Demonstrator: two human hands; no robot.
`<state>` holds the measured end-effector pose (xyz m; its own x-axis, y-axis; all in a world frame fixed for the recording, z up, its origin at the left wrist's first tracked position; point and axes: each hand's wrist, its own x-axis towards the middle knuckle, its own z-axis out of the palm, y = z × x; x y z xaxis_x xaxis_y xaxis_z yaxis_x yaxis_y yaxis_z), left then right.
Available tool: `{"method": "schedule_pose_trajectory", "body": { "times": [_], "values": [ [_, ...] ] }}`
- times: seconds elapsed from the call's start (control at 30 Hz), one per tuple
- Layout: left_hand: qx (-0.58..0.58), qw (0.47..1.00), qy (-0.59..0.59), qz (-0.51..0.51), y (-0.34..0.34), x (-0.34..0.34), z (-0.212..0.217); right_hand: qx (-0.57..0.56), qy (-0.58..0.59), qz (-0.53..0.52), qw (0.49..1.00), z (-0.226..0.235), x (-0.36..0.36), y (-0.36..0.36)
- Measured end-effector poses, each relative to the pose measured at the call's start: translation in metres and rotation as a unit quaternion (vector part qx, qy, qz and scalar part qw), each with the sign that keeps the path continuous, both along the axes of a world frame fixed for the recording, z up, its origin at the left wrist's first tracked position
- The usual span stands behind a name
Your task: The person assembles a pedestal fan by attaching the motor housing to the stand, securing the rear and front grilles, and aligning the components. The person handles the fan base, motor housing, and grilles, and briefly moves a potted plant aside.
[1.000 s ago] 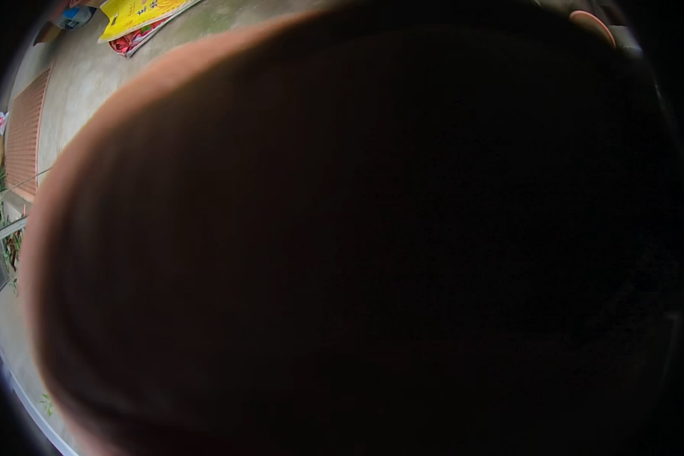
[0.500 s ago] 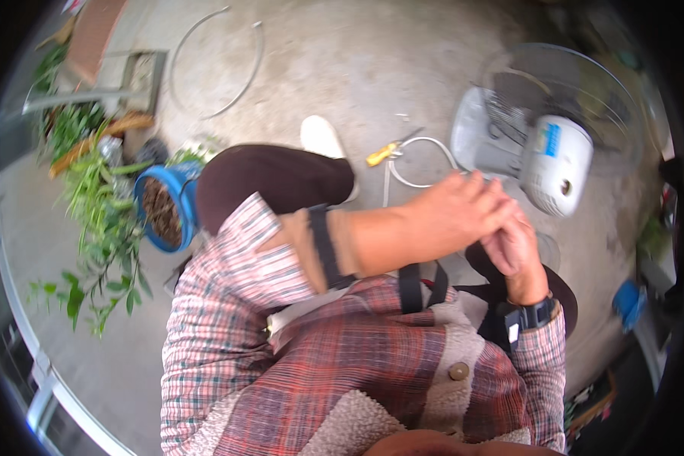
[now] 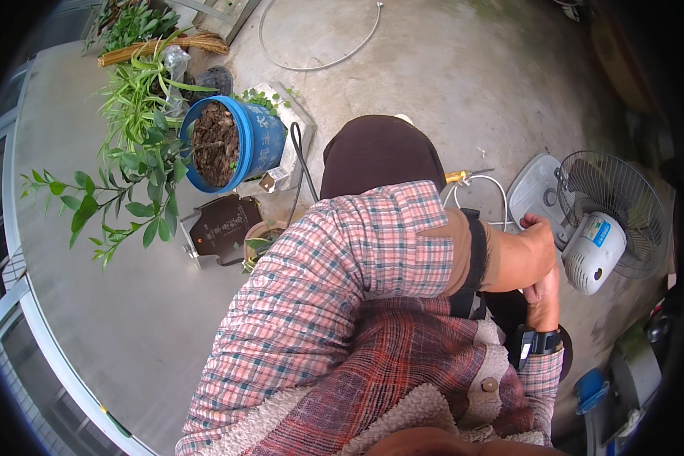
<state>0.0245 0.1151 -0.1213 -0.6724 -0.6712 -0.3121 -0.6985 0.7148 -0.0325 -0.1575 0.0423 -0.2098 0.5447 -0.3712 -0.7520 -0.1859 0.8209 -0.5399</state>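
My left hand (image 3: 538,242) comes across from the left with its fingers curled, close in front of the fan. Just below it is my right hand (image 3: 541,289), partly covered by the left and also closed; the two meet, and whatever lies between their fingers is hidden. Black straps go round the left forearm and the right wrist. Right beside the hands stands a white electric fan (image 3: 580,267) with a wire guard and a light base (image 3: 538,186). A tool with a yellow handle (image 3: 455,176) and thin shaft lies on the floor near a white cable loop (image 3: 500,199).
A blue bucket (image 3: 245,144) of soil, with leafy plants (image 3: 148,178) beside it, stands at left. Behind it lies a straw bundle (image 3: 163,48). A pale hose (image 3: 323,68) curves across the far floor. My dark-trousered knee (image 3: 380,156) is in the middle. A blue object (image 3: 591,389) sits at lower right.
The view has swung, so the bucket and fan sit differently in it. My left hand lay stretched over the right with fingers showing; now it is bent and curled, covering part of the right.
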Motion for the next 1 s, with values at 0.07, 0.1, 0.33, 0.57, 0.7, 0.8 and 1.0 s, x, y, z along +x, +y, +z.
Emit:
{"method": "schedule_pose_trajectory", "body": {
  "times": [0.07,0.1,0.33,0.57,0.7,0.8,1.0],
  "values": [
    [0.043,0.999,0.020,0.011,-0.005,0.004,0.006,-0.029,-0.007,0.016,0.999,0.002,0.004,0.002],
    [0.062,0.997,0.035,0.022,-0.007,0.003,0.007,-0.044,0.003,0.016,0.999,0.004,0.005,0.003],
    [-0.033,0.983,0.120,0.137,-0.030,-0.032,-0.035,-0.113,0.061,0.049,0.991,0.002,-0.011,0.004],
    [0.055,0.927,0.326,0.175,-0.043,-0.045,-0.059,-0.042,-0.038,-0.044,0.997,0.001,-0.033,0.007],
    [0.080,0.917,0.251,0.299,-0.064,-0.004,-0.063,-0.106,-0.098,-0.013,0.989,0.010,-0.034,-0.005],
    [-0.068,0.916,0.270,0.288,-0.072,0.006,-0.061,-0.142,-0.050,-0.079,0.985,0.015,-0.034,-0.018],
    [0.057,0.930,0.297,0.210,-0.065,-0.010,-0.059,-0.136,-0.012,-0.013,0.991,0.010,-0.024,0.002]
  ]
}}
